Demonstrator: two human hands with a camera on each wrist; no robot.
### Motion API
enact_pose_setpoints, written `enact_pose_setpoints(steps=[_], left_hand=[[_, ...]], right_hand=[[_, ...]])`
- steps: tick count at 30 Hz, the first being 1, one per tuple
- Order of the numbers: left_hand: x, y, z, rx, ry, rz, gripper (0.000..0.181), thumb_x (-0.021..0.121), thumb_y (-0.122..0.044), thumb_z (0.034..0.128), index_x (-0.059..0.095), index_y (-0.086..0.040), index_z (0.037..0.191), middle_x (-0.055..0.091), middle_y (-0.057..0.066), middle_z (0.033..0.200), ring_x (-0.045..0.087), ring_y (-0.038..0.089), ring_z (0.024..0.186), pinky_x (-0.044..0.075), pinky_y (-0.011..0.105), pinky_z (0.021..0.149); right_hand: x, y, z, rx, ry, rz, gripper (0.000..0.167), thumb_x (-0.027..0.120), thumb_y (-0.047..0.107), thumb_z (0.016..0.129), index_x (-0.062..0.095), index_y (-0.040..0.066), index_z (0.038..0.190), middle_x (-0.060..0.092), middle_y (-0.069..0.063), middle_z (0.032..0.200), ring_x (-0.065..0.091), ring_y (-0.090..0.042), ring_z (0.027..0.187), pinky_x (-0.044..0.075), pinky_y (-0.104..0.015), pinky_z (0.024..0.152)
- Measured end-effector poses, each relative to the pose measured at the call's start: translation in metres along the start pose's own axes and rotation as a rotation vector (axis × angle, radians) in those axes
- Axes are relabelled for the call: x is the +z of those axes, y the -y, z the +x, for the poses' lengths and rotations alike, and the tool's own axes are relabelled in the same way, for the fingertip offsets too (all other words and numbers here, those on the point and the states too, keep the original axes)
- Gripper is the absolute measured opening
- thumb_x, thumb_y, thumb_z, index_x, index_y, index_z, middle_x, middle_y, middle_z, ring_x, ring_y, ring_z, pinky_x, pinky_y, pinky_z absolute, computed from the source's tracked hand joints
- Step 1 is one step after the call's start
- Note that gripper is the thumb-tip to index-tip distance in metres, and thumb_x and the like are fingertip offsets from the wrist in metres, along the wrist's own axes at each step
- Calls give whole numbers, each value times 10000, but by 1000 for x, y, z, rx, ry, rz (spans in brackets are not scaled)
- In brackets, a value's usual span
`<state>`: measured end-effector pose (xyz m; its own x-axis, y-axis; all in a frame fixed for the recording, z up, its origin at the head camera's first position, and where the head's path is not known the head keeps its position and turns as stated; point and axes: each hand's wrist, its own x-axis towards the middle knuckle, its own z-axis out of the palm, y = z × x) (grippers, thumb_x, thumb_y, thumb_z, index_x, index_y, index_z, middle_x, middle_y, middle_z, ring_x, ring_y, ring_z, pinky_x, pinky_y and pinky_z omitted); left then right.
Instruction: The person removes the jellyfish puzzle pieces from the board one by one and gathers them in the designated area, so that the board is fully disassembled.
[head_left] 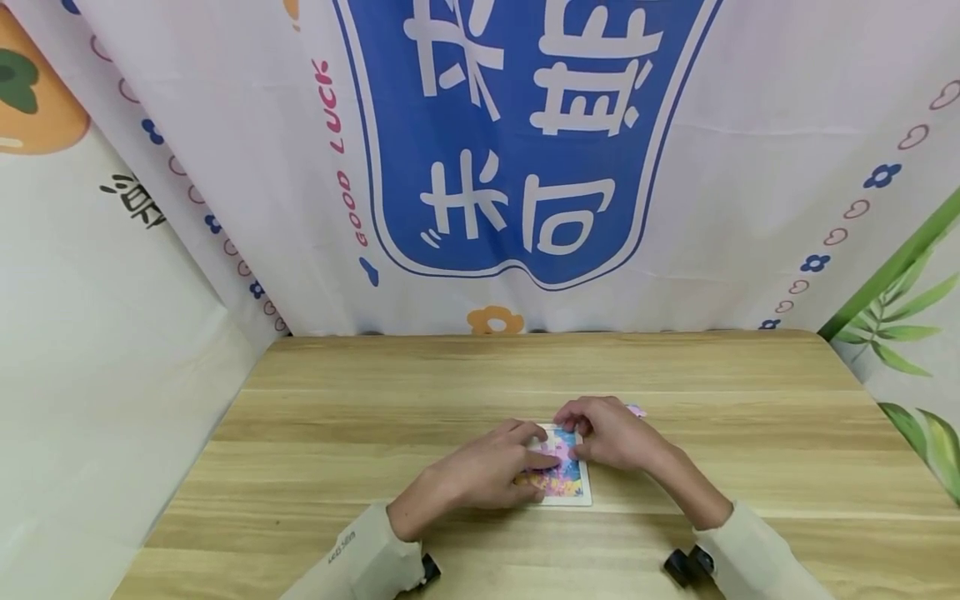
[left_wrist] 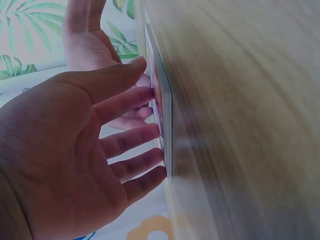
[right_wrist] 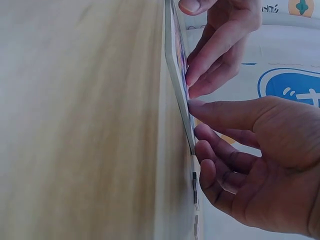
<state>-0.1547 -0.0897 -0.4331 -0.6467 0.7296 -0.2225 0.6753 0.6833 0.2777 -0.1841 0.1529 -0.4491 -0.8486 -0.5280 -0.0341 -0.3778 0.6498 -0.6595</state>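
Observation:
A small jigsaw puzzle in a white-edged tray (head_left: 576,501) lies flat on the wooden table, its picture pink, blue and yellow. My left hand (head_left: 491,467) reaches over it from the left, with outstretched fingertips resting on the picture. My right hand (head_left: 611,433) is at the far right corner, its thumb (right_wrist: 215,112) touching the picture near the edge and its bent fingers close by. No piece shows between that thumb and the fingers. In the left wrist view, the left fingers (left_wrist: 132,137) meet the puzzle's face side by side.
Just beyond the right hand lies a loose pink-purple puzzle piece (head_left: 636,410). In the right wrist view, thin flat pieces (right_wrist: 195,187) lie past the tray's corner. A printed cloth (head_left: 750,208) hangs behind the wooden table (head_left: 360,400).

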Motion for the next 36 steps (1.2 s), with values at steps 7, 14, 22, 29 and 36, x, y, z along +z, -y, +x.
enact_pose_setpoints(steps=[7,14,22,29,36], left_hand=[[1,-1,-1,-11,5,-27,509,732,-404,1027,622,-310,1515,471,36,1640,451,232,1523,471,428,1226],[1,-2,-1,-10,4,-44,509,732,-403,1028,617,-318,1517,473,31,1638,453,224,1518,479,426,1217],[1,-2,-1,-8,11,-54,517,738,-402,1023,617,-308,1517,465,40,1646,448,233,1526,470,430,1227],[0,-2,0,-18,3,-63,515,742,-404,1020,629,-293,1510,468,47,1643,447,249,1521,481,447,1216],[-1,-2,0,-5,-12,-40,490,725,-400,1033,636,-286,1501,487,56,1625,472,236,1491,474,425,1220]], right_hand=[[-1,5,-5,11,6,-73,406,902,70,843,787,94,1232,766,35,1045,650,-104,924,561,-259,820],[-5,10,-10,59,14,-94,370,878,117,884,802,138,1246,781,61,1060,634,-102,909,542,-275,808],[-5,7,-11,34,7,-101,384,886,108,866,803,117,1240,773,58,1008,608,-101,847,513,-240,745],[-4,9,-9,19,-2,-97,376,888,93,860,803,95,1227,767,53,991,623,-101,848,520,-221,735],[-2,8,-3,-3,-12,-86,365,885,37,855,788,68,1206,711,52,918,589,-83,795,508,-212,708]])
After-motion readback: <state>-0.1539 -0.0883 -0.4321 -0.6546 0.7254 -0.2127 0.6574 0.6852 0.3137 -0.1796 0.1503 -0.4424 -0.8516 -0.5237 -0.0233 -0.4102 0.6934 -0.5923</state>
